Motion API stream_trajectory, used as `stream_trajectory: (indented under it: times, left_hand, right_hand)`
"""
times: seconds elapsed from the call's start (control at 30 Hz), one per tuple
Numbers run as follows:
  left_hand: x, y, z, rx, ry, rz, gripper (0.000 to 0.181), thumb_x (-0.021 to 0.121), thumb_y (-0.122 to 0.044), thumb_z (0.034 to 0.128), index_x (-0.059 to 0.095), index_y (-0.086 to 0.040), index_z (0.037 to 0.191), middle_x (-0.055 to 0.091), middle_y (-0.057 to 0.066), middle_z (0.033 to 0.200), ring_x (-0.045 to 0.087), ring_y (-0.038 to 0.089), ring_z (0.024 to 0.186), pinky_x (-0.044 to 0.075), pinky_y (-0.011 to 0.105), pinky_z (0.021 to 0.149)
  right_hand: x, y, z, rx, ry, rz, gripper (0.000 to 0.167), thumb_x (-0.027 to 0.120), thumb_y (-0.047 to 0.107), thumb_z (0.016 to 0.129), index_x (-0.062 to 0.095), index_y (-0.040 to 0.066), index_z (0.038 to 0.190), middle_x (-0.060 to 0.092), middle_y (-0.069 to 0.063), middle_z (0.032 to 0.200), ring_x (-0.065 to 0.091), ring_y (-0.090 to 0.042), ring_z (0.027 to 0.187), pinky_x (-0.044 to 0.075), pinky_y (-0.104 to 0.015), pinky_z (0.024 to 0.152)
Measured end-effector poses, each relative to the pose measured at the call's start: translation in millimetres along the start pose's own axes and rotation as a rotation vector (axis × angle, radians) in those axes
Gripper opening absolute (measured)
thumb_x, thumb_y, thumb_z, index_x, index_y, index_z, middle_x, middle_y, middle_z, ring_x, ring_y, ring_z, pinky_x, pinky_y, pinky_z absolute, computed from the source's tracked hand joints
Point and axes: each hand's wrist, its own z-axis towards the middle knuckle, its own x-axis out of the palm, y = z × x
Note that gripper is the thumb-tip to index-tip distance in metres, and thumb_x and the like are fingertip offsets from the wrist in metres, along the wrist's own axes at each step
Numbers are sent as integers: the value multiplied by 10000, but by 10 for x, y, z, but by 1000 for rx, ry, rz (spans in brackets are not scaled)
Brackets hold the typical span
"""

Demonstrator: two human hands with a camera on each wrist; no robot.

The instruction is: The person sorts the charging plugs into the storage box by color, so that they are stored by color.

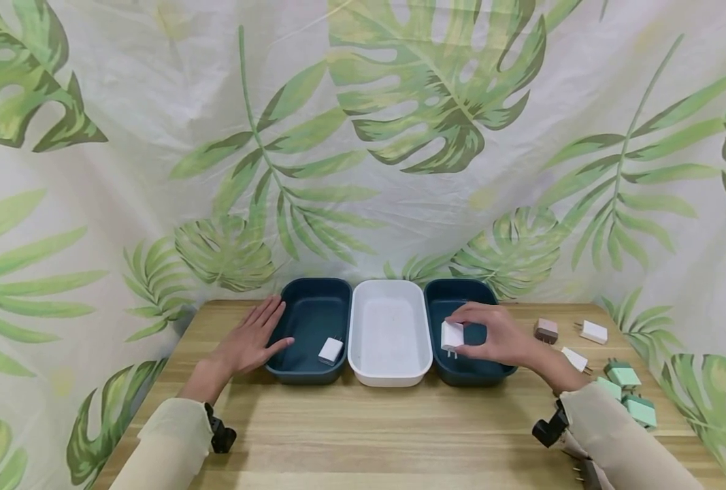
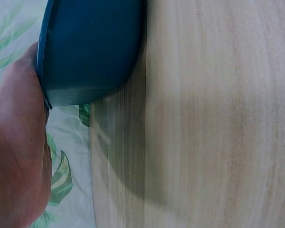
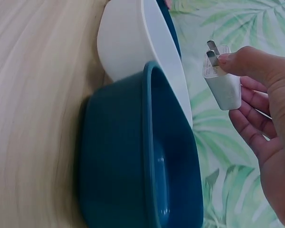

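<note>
In the head view my right hand [image 1: 497, 333] pinches a white plug charger [image 1: 452, 335] between thumb and fingers, above the right dark blue tray [image 1: 473, 376]. Two flat metal prongs show on that charger [image 3: 223, 78] in the right wrist view. My left hand [image 1: 249, 340] rests with fairly straight fingers at the left rim of the left dark blue tray [image 1: 307, 376]. Inside that tray lies another white plug charger [image 1: 331, 350]. Between the two blue trays stands a white tray [image 1: 390, 381] with nothing in it.
Right of the trays on the wooden table [image 1: 369, 435] lie a brown charger [image 1: 546, 330], white chargers [image 1: 594, 332] and several green chargers [image 1: 639, 411]. A dark charger [image 1: 592, 474] lies partly behind the right sleeve. A leaf-patterned cloth [image 1: 399, 204] hangs behind the table.
</note>
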Motion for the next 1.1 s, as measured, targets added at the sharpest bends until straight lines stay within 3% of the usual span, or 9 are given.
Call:
stream_trajectory:
  times: [0.2, 0.37, 0.7, 1.1]
  left_hand:
    - [-10, -7, -2, -24, 30, 13, 895, 498, -607, 1066, 263, 17, 1663, 196, 236, 1741, 153, 426, 1617, 181, 634, 1273]
    - [-20, -4, -5, -40, 57, 23, 892, 491, -602, 1071, 233, 2, 1675, 160, 217, 1755, 123, 412, 1627, 162, 619, 1284]
    - [-20, -30, -7, -33, 32, 18, 880, 509, -587, 1068, 272, 19, 1660, 199, 237, 1740, 168, 433, 1612, 190, 632, 1273]
    - [25, 29, 8, -10, 17, 14, 897, 485, -623, 1066, 267, 8, 1664, 197, 237, 1741, 158, 428, 1613, 194, 646, 1262]
  right_hand:
    - [125, 39, 148, -16, -8, 34, 409, 917, 117, 803, 787, 52, 1185, 762, -47, 1144, 723, -204, 993, 626, -454, 747]
    - [221, 50, 250, 15, 5, 64, 405, 916, 172, 824, 791, 68, 1195, 757, -11, 1163, 716, -161, 1005, 626, -459, 787]
    - [435, 15, 416, 47, -4, 135, 408, 927, 157, 810, 800, 76, 1189, 766, -22, 1132, 694, -153, 942, 623, -483, 780]
    - [641, -3, 567, 105, -15, 213, 415, 912, 171, 837, 783, 84, 1222, 765, -17, 1149, 702, -157, 982, 620, -509, 861]
